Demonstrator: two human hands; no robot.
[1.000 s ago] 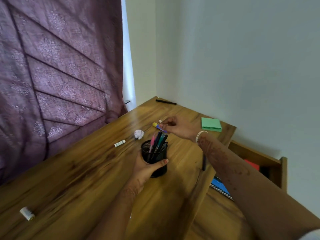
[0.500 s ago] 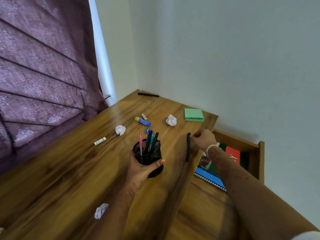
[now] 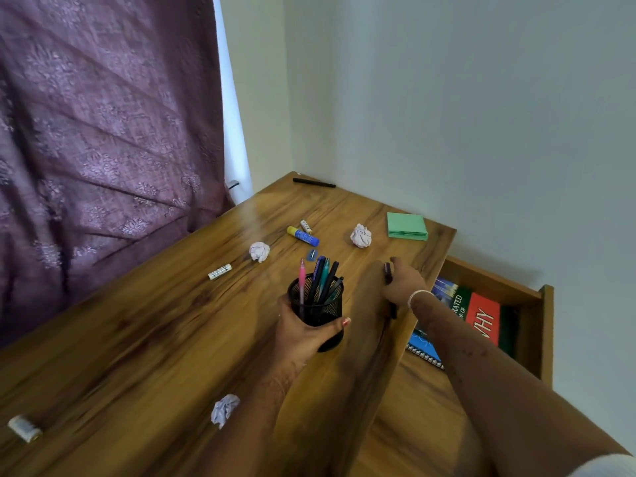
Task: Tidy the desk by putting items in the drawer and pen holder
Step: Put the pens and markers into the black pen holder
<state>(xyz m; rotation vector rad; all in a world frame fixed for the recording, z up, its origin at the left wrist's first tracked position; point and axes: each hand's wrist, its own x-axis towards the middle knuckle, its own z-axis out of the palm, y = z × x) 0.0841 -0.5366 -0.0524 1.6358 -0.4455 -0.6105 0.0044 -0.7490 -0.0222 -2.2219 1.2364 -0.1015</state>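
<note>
Hands at work on a cluttered table (image 3: 137,339): the left hand (image 3: 303,333) wraps fingers and thumb round the black mesh pen holder (image 3: 318,306), already bristling with pens. Just to its right, the right hand (image 3: 404,284) curls over a dark pen (image 3: 388,270) lying along the table edge. The pen looks best lifted clear, turned upright and dropped into the steadied holder, not nudged off the edge towards the open drawer (image 3: 547,325) further right of that hand.

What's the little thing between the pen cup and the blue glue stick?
A small blue sharpener lies between the pen cup and the glue stick, in the head view.
</note>
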